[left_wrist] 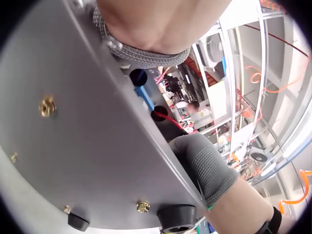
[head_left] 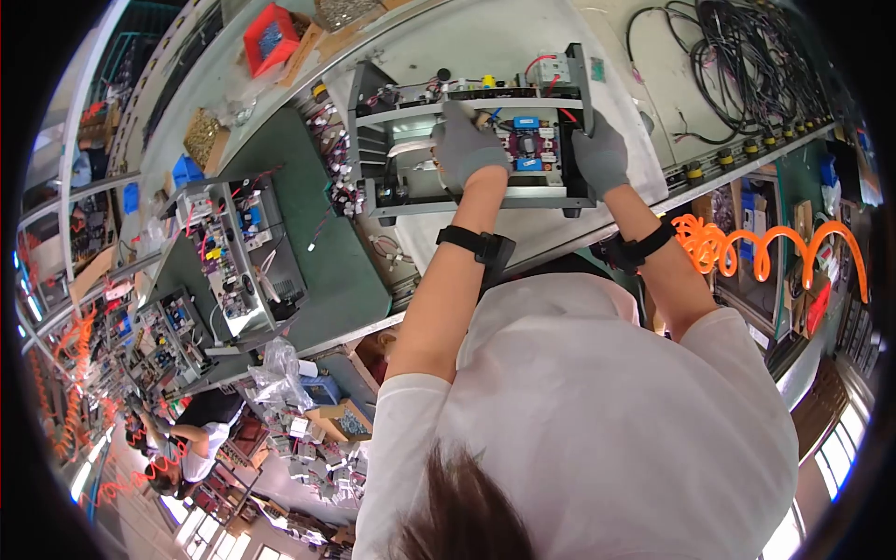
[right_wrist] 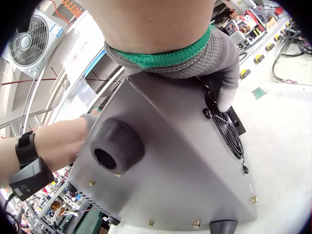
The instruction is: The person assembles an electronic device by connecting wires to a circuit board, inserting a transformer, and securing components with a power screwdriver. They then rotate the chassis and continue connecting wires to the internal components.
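A grey metal chassis with black rubber feet lies on the bench before me, its open side up. Inside are a blue-wrapped transformer-like part, red and blue wires and circuit parts. My gloved left hand reaches into the middle of the chassis near the crossbar; its fingertips are largely hidden, and I cannot tell what they hold. The gloved right hand grips the right end panel, with fingers over the black fan grille outside. The chassis underside shows brass-coloured screws.
A second opened chassis stands on the green mat at left. Black cables lie coiled at the upper right. A red bin sits at the back, and an orange coiled hose hangs at right. Another person works farther left.
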